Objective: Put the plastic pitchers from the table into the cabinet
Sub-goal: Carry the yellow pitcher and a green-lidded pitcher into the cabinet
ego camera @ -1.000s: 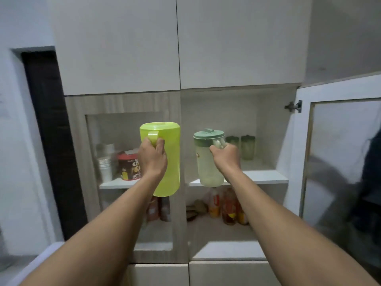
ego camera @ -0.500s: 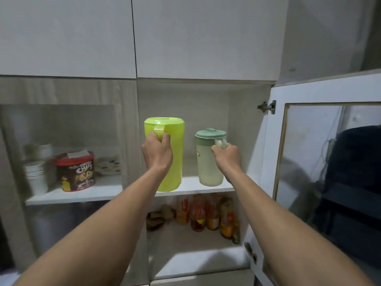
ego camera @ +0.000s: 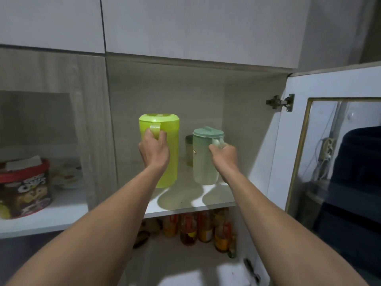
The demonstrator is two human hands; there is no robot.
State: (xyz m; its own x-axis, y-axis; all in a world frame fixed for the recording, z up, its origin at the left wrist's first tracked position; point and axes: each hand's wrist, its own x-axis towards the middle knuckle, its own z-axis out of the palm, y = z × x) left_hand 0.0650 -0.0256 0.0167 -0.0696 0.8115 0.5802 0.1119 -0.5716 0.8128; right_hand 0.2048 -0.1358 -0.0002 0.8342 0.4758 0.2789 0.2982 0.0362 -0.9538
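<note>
Two plastic pitchers sit just over the white cabinet shelf (ego camera: pixel 185 205). Left hand (ego camera: pixel 154 151) grips the tall lime-green pitcher (ego camera: pixel 167 153); right hand (ego camera: pixel 223 154) grips the pale green lidded pitcher (ego camera: pixel 203 168). Lower both flat, then let go.

Legible text, one item only: round tub with red lid and brown printed wrap (ego camera: pixel 24 193), left compartment behind the glass, carries white bubble lettering. Top word reads "COCO"; the word beneath is partly legible, looks like "CRUNCH". Small mark on the pale translucent pitcher with sage-green lid (ego camera: pixel 206 159): too small to read. Labels on the amber bottles (ego camera: pixel 198 230) on the lower shelf: blurred, unreadable.
</note>
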